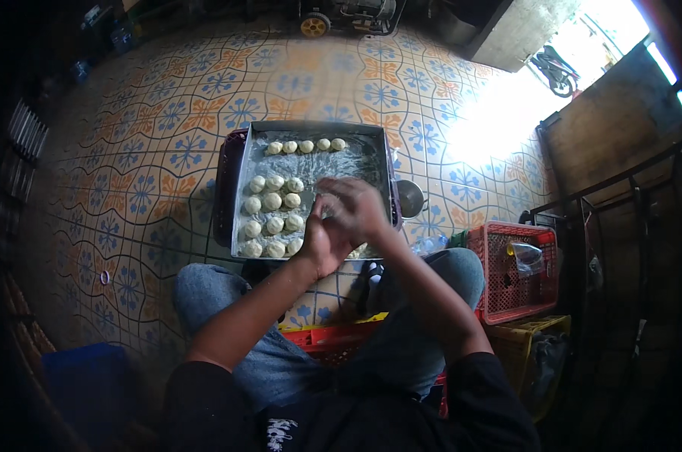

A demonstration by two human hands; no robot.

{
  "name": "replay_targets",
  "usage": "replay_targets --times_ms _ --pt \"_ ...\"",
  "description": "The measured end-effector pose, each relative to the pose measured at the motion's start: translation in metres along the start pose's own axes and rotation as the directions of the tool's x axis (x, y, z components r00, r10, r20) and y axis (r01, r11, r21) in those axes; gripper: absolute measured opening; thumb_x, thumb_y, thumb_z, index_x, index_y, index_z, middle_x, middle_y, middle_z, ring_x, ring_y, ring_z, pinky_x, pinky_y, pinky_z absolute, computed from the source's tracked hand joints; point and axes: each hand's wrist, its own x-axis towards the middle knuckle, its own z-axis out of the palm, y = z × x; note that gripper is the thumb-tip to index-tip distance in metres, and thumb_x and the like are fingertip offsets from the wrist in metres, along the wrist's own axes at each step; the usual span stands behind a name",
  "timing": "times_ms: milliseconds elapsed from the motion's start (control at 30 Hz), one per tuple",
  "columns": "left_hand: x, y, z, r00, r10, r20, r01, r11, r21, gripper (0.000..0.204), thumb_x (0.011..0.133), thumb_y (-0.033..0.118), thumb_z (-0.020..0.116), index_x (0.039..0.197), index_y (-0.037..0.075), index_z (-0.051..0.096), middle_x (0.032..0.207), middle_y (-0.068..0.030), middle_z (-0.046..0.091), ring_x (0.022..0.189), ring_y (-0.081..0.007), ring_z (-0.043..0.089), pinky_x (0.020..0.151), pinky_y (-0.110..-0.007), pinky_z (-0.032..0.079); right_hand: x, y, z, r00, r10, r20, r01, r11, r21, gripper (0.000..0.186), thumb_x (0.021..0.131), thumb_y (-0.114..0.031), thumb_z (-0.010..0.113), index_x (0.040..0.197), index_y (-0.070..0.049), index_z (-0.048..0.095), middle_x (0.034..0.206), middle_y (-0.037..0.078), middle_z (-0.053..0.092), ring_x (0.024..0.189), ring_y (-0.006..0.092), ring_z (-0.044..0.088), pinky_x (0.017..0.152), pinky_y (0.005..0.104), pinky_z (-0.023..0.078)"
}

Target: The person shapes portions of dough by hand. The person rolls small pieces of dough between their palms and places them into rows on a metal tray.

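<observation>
My left hand point(326, 247) and my right hand point(360, 209) meet over the right part of a square metal tray point(360, 172). The right hand lies over the left, its fingers smeared by motion. Most of the left fingers are hidden beneath it, with the thumb pointing up. Whatever may be between the palms is hidden. Pale round dough balls point(273, 201) stand in rows on the tray's left side, beside my left hand. Another row of dough balls point(306, 147) runs along the far side. White flour dusts the tray's bottom. Some dough point(357, 251) shows at the near edge by my right wrist.
A dark purple tray or basin point(227, 188) sits under the metal tray. To its right is a round metal pot point(409, 199). A red plastic crate point(516, 271) and a yellow crate point(528, 354) stand beside my right knee. A wheeled machine point(348, 16) is at the far side.
</observation>
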Motion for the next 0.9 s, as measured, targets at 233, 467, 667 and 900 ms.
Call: replay_targets --times_ms 233,467,667,900 --pt "0.011 0.022 -0.021 0.604 0.245 0.758 0.207 0.87 -0.447 0.104 0.091 0.086 0.023 0.148 0.003 0.048 0.137 -0.0185 0.061 0.131 -0.0293 0.055 0.117 -0.044 0.036 0.003 -0.009 -0.021 0.92 -0.389 -0.038 0.385 0.918 -0.096 0.04 0.091 -0.035 0.068 0.121 -0.007 0.071 0.127 0.015 0.069 0.114 0.0365 0.066 0.109 0.0486 0.045" --pt "-0.004 0.012 0.006 0.951 0.146 0.271 -0.132 0.989 -0.071 0.103 0.092 0.085 0.019 0.151 0.006 0.044 0.147 -0.0137 0.055 0.136 -0.0318 0.051 0.121 -0.048 0.03 -0.028 0.007 0.026 0.951 -0.293 0.095 0.302 0.948 -0.099 0.047 0.083 -0.04 0.072 0.12 -0.011 0.073 0.129 0.013 0.068 0.129 0.0468 0.054 0.113 0.0518 0.041" --pt "-0.007 0.004 -0.009 0.978 0.011 0.207 0.021 0.989 -0.15 0.11 0.085 0.093 0.022 0.151 0.007 0.042 0.145 -0.0165 0.054 0.13 -0.0294 0.054 0.112 -0.044 0.041 0.007 -0.011 -0.023 0.987 0.154 -0.038 -0.146 0.976 0.163 0.033 0.091 -0.035 0.066 0.113 -0.013 0.076 0.11 0.013 0.074 0.111 0.0325 0.068 0.113 0.0519 0.039" --pt "-0.01 0.024 -0.003 0.882 0.185 0.433 -0.188 0.981 -0.036 0.113 0.087 0.091 0.018 0.154 0.001 0.035 0.147 -0.02 0.051 0.141 -0.0314 0.046 0.12 -0.046 0.031 -0.018 -0.013 0.008 0.897 -0.441 0.031 0.439 0.897 0.053 0.043 0.091 -0.029 0.065 0.13 -0.01 0.068 0.121 0.022 0.069 0.123 0.0368 0.063 0.109 0.0463 0.045"
